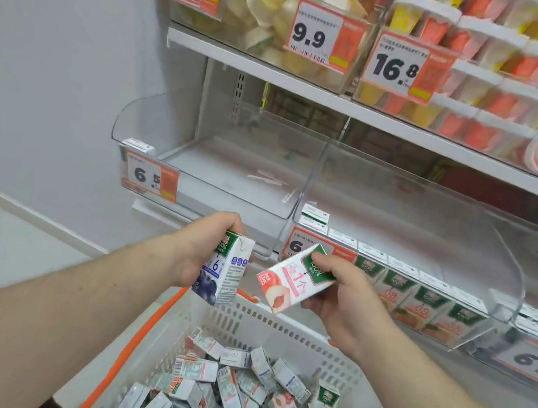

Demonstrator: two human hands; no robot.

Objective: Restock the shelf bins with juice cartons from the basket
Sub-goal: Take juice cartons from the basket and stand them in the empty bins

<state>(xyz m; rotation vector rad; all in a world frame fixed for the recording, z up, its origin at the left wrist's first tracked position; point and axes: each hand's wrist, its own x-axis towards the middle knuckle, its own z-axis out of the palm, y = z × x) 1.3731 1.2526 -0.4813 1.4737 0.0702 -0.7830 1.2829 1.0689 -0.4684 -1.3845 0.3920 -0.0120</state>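
Observation:
My left hand (201, 246) grips a blueberry juice carton (221, 271), held upright above the basket's far rim. My right hand (339, 295) holds a pink peach juice carton (291, 281), tilted on its side. Both cartons hang just in front of the shelf. Below them the white basket (277, 329) with orange handles holds several loose juice cartons (233, 396). The clear left shelf bin (217, 169) holds no cartons. The clear bin (429, 233) to its right has a row of orange juice cartons (420, 301) along its front.
An upper shelf (311, 92) carries clear boxes of packed snacks with price tags 9.9 and 16.8. Orange price tags marked 6.5 hang on the bin fronts. A grey wall (55, 70) and pale floor lie to the left.

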